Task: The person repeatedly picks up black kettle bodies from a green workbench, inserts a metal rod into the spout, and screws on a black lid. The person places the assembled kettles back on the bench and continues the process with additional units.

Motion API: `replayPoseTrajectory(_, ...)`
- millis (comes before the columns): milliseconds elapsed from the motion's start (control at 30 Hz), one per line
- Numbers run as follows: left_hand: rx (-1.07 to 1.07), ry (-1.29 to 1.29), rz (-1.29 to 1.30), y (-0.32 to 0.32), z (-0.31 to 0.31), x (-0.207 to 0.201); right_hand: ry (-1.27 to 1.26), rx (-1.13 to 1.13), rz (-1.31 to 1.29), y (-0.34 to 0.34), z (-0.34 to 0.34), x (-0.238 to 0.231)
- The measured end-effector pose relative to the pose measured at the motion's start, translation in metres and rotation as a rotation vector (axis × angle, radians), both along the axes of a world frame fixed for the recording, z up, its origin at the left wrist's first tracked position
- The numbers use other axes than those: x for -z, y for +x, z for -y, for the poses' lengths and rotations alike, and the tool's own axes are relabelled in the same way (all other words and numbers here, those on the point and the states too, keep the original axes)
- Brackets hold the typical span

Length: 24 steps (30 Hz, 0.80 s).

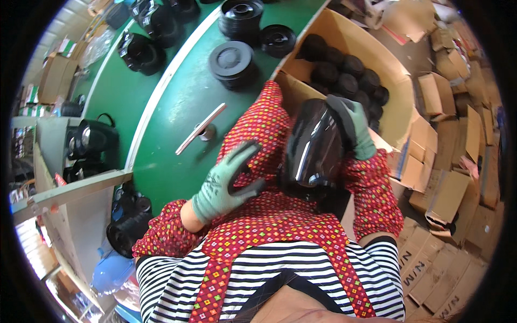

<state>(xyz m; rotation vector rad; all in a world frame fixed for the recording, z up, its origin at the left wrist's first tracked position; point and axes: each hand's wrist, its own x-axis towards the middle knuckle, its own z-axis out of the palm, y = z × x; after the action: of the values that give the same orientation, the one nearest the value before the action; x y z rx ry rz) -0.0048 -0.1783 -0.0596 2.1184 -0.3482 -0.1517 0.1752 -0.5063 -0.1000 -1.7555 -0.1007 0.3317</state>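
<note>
Near the green bench (161,183) and open carton (401,102), over the red apron (274,226), is the glossy black casing (315,145); the right hand (353,124) grasps its upper side, the left hand (226,185) is spread, empty: cupping its lower end would steady it best

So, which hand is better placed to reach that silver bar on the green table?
Probably the left hand: it is open, empty and nearer the silver bar on the green table. The right hand holds the glossy black shell, farther away.
</note>
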Motion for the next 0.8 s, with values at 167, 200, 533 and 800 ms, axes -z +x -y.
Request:
replayPoseTrajectory(167, -0.368, 0.828, 0.062, 0.005, -0.086, 0.053, -0.325, -0.166, 0.469, -0.037, -0.022, -0.019)
replayPoseTrajectory(200, -0.343, 0.798, -0.012, 0.009, -0.106, 0.066, -0.399, -0.199, 0.506, -0.049, -0.032, -0.022)
replayPoseTrajectory(533, -0.493, -0.320, -0.563, 0.042, -0.106, 0.049, -0.254, -0.340, 0.390, -0.079, -0.037, -0.048)
replayPoseTrajectory(800, -0.083, -0.001, -0.240, 0.102, -0.026, -0.082, -0.225, -0.448, 1.020, 0.030, -0.062, -0.079)
